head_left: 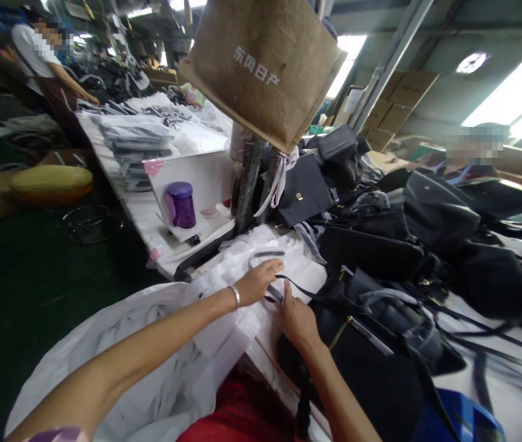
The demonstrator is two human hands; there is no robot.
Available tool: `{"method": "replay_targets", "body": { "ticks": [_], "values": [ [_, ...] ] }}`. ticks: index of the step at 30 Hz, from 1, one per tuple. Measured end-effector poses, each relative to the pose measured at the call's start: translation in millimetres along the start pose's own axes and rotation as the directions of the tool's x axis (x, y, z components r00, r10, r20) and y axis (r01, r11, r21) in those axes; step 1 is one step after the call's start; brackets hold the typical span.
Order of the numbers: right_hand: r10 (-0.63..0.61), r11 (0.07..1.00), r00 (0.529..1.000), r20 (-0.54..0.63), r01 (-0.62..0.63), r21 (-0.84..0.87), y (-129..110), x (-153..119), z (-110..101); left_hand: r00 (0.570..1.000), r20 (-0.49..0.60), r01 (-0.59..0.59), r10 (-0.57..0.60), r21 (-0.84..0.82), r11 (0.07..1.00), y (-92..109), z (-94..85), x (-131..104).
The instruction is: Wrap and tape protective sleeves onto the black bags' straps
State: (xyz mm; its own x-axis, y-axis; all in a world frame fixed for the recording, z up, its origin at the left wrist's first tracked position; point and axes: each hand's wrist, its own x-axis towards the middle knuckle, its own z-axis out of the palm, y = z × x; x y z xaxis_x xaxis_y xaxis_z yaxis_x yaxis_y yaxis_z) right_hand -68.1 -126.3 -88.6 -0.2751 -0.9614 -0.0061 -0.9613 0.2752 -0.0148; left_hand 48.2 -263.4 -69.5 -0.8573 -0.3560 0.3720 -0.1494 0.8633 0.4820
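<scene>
My left hand [259,282], with a bracelet at the wrist, is over a stack of white plastic sheets [237,261]. Its fingers close on a thin black strap [304,291] that runs right to a black handbag [375,374]. Beside it, my right hand [298,319] has its index finger pointing up along the strap, the other fingers curled around part of it. The fingertips are partly hidden. A brass zipper [341,331] shows on the bag, which lies just right of my right hand.
Black bags [440,202] are heaped along the right of the table. A white sack [118,362] stands at lower left. A brown hanging bag [261,67] hangs above a metal post [248,184]. A purple jar [181,205] stands at left; a person [53,67] works farther back.
</scene>
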Motion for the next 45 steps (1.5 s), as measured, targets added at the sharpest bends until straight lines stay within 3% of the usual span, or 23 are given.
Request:
{"method": "replay_targets", "body": {
  "ticks": [4,7,9,13,17,19,21,25,28,31,33,35,38,41,45],
  "values": [
    [-0.045,0.999,0.998,0.034,0.046,-0.028,-3.8,-1.9,-0.6,0.968,-0.15,0.19,-0.199,-0.072,0.979,17.6,-39.7,-96.0],
    [-0.035,0.999,0.999,0.024,0.036,-0.029,-7.0,-3.3,3.1,0.915,-0.191,0.332,-0.356,-0.147,0.932,24.7,-40.5,-164.1],
    [-0.039,0.999,0.999,0.013,0.039,-0.028,-8.8,-4.3,4.7,0.85,-0.227,0.433,-0.474,-0.211,0.877,24.9,-31.3,-190.1],
    [-0.08,0.997,0.997,-0.013,0.08,-0.008,-9.5,-7.3,-2.6,0.732,-0.241,0.539,-0.638,-0.368,0.757,20.8,-14.2,-197.5],
    [-0.139,0.99,0.988,-0.073,0.141,0.031,-13.6,-24.1,-22.8,0.619,-0.193,0.601,-0.761,-0.507,0.618,15.8,-14.1,-199.6],
    [-0.144,0.981,0.984,-0.103,0.156,0.12,-22.3,-42.9,-30.4,0.567,-0.153,0.637,-0.809,-0.542,0.549,16.4,-15.4,-212.8],
    [-0.125,0.941,0.989,-0.079,0.144,0.307,-36.8,-67.1,-31.2,0.545,-0.082,0.672,-0.834,-0.552,0.494,22.0,-12.6,-232.1],
    [-0.11,0.797,0.982,0.151,-0.003,0.604,-71.6,-115.8,-6.9,0.54,0.14,0.739,-0.83,-0.551,0.388,44.3,11.4,-266.2],
    [-0.145,0.767,0.957,0.251,-0.052,0.639,-85.1,-141.5,26.2,0.469,0.273,0.781,-0.84,-0.572,0.251,58.0,36.2,-273.8],
    [-0.189,0.742,0.952,0.24,-0.022,0.671,-81.9,-155.7,57.0,0.405,0.313,0.774,-0.859,-0.618,0.139,67.6,49.3,-267.4],
    [-0.191,0.712,0.969,0.156,0.027,0.702,-76.2,-160.9,71.2,0.405,0.31,0.736,-0.86,-0.668,0.106,76.9,48.3,-258.8],
    [-0.177,0.698,0.984,-0.012,0.134,0.704,-72.3,-164.7,78.9,0.43,0.309,0.687,-0.848,-0.721,0.085,89.6,42.2,-248.6],
    [-0.152,0.767,0.956,-0.249,0.273,0.581,-73.0,-168.7,77.6,0.474,0.32,0.625,-0.82,-0.778,0.058,109.2,29.9,-232.7],
    [-0.168,0.832,0.926,-0.338,0.317,0.456,-77.6,-167.1,61.7,0.51,0.341,0.596,-0.79,-0.802,0.039,121.5,17.7,-218.4],
    [-0.181,0.746,0.924,-0.336,0.352,0.566,-78.5,-153.6,28.1,0.58,0.383,0.575,-0.719,-0.818,0.029,124.4,0.5,-203.1]
  ]
}}
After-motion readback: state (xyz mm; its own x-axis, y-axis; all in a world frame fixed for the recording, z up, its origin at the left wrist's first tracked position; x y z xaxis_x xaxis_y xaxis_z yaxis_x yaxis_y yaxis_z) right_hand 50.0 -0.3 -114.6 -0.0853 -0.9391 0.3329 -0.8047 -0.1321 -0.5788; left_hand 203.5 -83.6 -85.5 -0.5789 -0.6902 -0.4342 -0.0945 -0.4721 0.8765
